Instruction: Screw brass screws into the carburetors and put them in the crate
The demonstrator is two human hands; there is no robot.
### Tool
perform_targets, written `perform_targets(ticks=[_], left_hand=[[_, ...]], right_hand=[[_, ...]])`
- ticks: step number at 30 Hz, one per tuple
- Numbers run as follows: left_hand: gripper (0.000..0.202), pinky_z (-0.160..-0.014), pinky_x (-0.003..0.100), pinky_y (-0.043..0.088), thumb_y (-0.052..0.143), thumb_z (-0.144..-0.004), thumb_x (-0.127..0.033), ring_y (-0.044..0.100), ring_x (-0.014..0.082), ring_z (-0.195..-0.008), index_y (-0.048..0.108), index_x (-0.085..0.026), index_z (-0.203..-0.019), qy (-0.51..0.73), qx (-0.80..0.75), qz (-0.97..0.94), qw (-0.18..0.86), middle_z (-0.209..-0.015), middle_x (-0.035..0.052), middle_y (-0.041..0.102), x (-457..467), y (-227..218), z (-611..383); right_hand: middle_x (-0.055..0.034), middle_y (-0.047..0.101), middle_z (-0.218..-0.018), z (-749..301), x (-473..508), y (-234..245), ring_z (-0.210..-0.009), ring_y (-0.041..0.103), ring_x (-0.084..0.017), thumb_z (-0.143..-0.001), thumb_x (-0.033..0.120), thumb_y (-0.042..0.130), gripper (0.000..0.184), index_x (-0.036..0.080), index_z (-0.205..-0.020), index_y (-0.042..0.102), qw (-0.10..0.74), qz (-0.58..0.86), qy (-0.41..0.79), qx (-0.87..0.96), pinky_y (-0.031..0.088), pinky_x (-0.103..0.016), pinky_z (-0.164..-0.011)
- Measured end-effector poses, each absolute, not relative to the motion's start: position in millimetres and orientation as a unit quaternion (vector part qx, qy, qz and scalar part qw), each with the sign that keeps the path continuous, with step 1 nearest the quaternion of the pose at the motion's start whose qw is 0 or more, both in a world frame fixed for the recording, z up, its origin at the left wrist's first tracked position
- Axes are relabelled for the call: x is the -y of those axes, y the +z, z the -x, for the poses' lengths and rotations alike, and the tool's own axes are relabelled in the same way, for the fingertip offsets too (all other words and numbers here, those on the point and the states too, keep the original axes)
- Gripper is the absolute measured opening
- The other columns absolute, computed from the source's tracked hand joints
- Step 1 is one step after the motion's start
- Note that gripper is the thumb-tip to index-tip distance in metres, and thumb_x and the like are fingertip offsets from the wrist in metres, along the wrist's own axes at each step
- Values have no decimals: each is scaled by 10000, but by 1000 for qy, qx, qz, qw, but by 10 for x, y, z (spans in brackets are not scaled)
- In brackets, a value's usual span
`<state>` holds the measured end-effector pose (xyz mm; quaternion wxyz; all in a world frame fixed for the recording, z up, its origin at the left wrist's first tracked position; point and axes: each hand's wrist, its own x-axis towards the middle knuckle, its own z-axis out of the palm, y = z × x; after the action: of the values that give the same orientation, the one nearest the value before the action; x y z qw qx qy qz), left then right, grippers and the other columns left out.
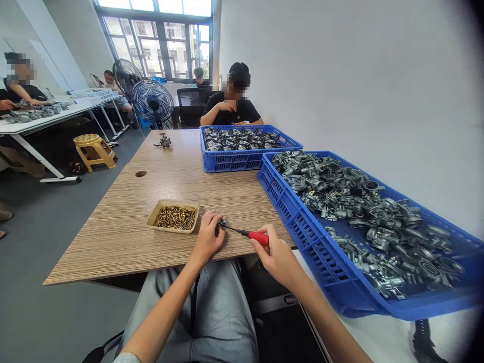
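Note:
My left hand (208,236) rests on the wooden table (124,222) near its front edge, fingers curled around a small metal part (221,222). My right hand (273,253) grips a red-handled screwdriver (249,234) whose tip points left into that part. A shallow beige tray of brass screws (173,217) lies just left of my left hand. My legs in grey trousers show below the table edge.
A large blue crate of grey metal castings (363,222) sits at my right, a second blue crate (242,146) behind it. A lone metal part (164,141) lies far on the table. A person sits opposite; fans, a yellow stool (94,150) and other workers stand left.

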<state>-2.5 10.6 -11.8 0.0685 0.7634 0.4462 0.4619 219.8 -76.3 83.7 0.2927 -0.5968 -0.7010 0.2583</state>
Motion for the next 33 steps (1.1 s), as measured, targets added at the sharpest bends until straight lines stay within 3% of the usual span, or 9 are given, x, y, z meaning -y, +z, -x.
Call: perform_targets(ticks=[8,14,22,26,33], left_hand=[[478,-1155,517,444,541,-842,-37,490,284,-1352,588,-212,-1284,464,-444,-763,70,-1262,106,609,-104,-124,28],[475,-1153,517,444,544,-841,-41,494,286,-1348,592,-208,-1283,466,-441,-764,69,-1255,106,610,-112,-132,32],[479,-1165,495,431,550,-830,-31,484,280,-1358,592,-194,-1279,462,-443,-765,71,-1268,110,610,-111,-127,33],[484,-1167,491,428,554,-832,-30,487,275,-1357,596,-204,-1281,464,-442,-764,73,-1247,102,623,-110,-121,31],[463,-1163,501,430,570,-834,-54,489,282,-1353,598,-198,-1273,463,-444,-764,73,-1252,106,617,-120,-129,28]], right_hand=[[75,537,-622,-2161,809,884,-551,559,-196,-994,365,492,180,264,-1122,416,298,564,269,721,366,-271,-588],[-2,675,-777,-2175,791,863,-689,668,-235,-1009,414,468,186,255,-1098,433,293,585,257,711,417,-294,-645],[36,633,-690,-2182,791,860,-602,623,-216,-1002,393,477,211,259,-1157,426,290,572,252,725,392,-281,-619],[-2,685,-755,-2191,774,847,-673,675,-244,-1009,446,453,199,259,-1077,449,271,607,223,713,389,-288,-628],[3,653,-686,-2191,739,815,-645,664,-254,-999,513,446,250,264,-1024,463,273,625,214,700,373,-287,-608]])
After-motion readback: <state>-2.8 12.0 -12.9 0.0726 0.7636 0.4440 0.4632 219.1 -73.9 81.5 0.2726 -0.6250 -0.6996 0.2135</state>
